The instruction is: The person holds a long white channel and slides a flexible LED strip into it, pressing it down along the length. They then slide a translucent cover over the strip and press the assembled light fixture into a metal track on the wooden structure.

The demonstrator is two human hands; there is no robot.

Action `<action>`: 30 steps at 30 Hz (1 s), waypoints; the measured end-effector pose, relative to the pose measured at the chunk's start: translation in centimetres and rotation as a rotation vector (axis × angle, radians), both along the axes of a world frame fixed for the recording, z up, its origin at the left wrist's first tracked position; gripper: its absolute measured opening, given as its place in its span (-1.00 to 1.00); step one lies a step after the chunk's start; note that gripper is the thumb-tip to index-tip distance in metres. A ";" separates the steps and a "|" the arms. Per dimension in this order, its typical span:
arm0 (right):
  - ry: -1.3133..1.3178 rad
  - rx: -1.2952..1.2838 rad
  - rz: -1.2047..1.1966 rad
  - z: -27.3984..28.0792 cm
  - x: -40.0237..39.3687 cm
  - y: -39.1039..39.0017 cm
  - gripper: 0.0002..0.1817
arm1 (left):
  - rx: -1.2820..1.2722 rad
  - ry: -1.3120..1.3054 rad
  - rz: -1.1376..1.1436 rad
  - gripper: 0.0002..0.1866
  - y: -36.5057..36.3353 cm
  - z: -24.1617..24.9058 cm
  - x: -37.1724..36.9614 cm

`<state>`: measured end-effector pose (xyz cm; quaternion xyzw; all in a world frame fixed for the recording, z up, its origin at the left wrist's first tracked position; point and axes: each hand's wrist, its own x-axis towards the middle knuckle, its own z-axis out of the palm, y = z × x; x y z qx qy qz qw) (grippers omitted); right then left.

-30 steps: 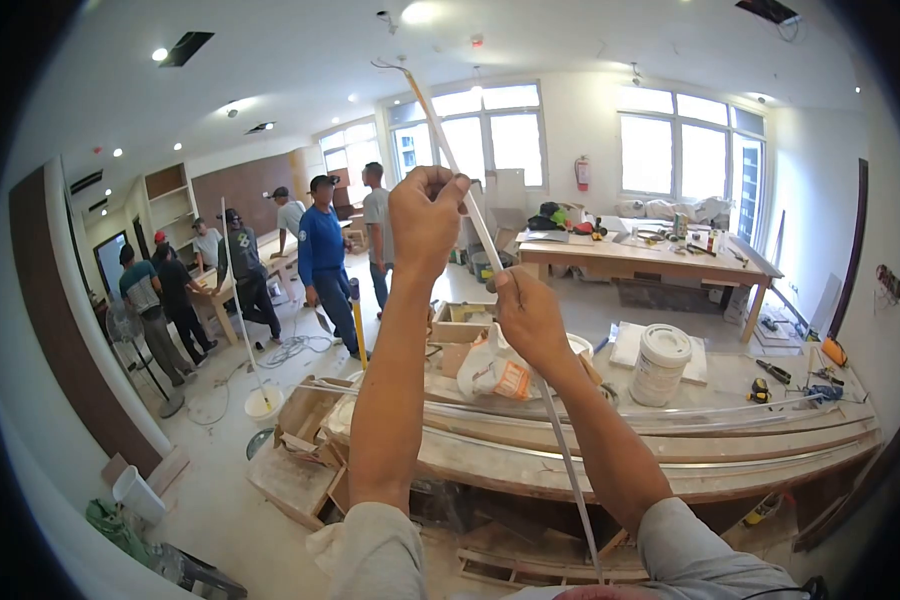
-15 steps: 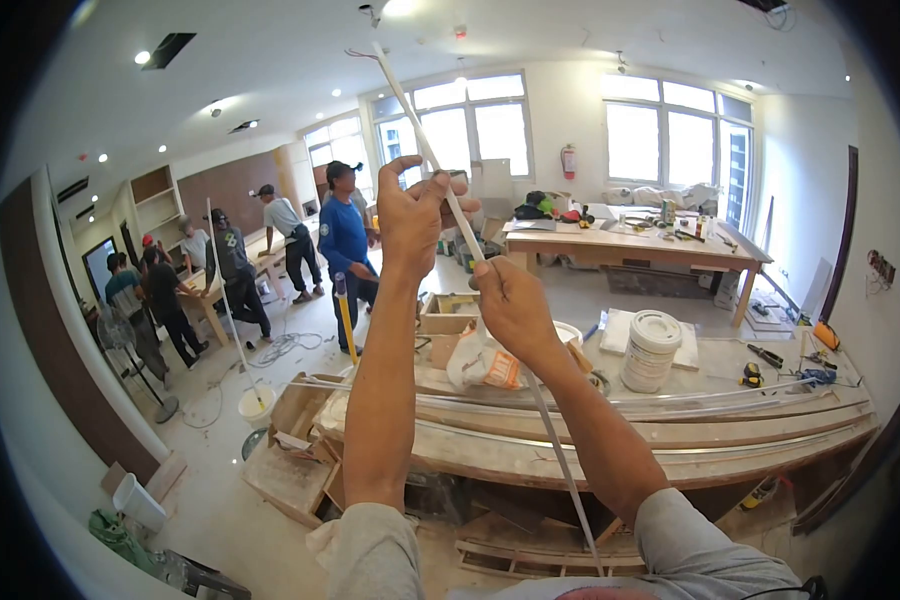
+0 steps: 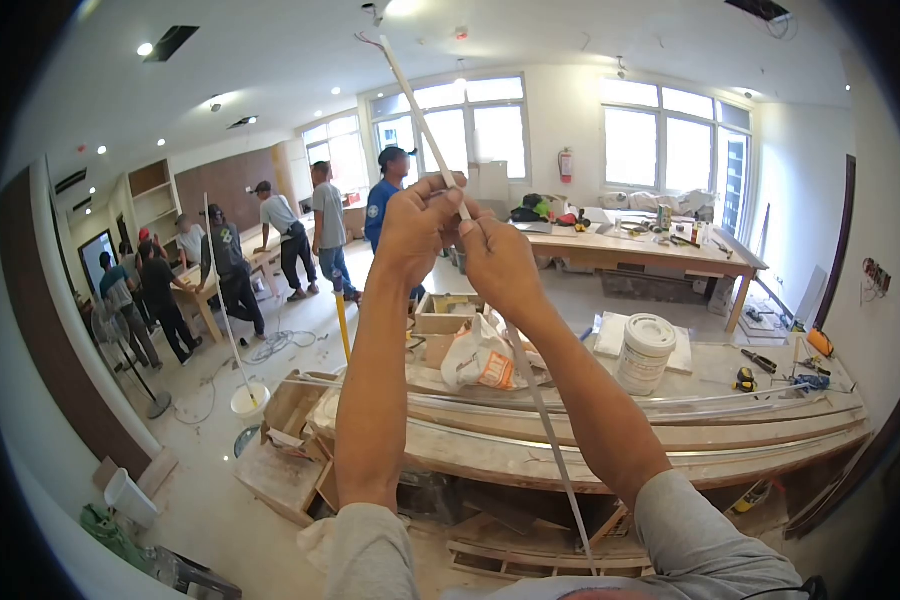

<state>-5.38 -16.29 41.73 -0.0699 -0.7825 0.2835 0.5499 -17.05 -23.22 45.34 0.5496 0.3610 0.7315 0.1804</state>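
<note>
A long, thin white LED light strip (image 3: 417, 110) slants across the middle of the view, with fine reddish wires at its upper end. Its lower part passes behind my right forearm and runs down toward my body. My left hand (image 3: 418, 228) pinches the strip between thumb and fingers. Just below and touching it, my right hand (image 3: 500, 262) is closed around the same strip. Beneath my arms is a dusty wooden workbench (image 3: 610, 462), with long metallic strips lying along it. A white and orange plastic bag (image 3: 478, 358) sits on the bench behind the held strip.
On the bench stand a white lidded bucket (image 3: 645, 355), a tape measure (image 3: 744, 379) and pliers (image 3: 759, 360). A second table (image 3: 630, 255) holds tools near the windows. Several people work at the left; a person in blue (image 3: 377, 205) stands beyond my left hand.
My right hand has slid up the strip to meet my left hand, which has lowered slightly. The person in blue has shifted right, and another person in grey now shows behind.
</note>
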 end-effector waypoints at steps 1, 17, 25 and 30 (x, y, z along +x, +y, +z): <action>-0.001 -0.001 0.000 -0.1 -0.2 0.1 -0.62 | -0.001 -0.001 0.000 -0.76 0.2 -0.3 -0.1; -0.098 -0.263 0.213 -0.2 0.8 0.0 -0.58 | 0.067 -0.055 0.077 -0.63 0.1 1.6 0.4; -0.050 -0.419 0.496 3.2 -1.2 0.4 -0.59 | 0.065 -0.104 0.213 -0.78 0.1 4.7 0.4; -0.095 -0.430 0.320 3.8 -1.8 0.6 -0.58 | 0.056 -0.061 0.278 -0.77 1.7 5.1 -0.8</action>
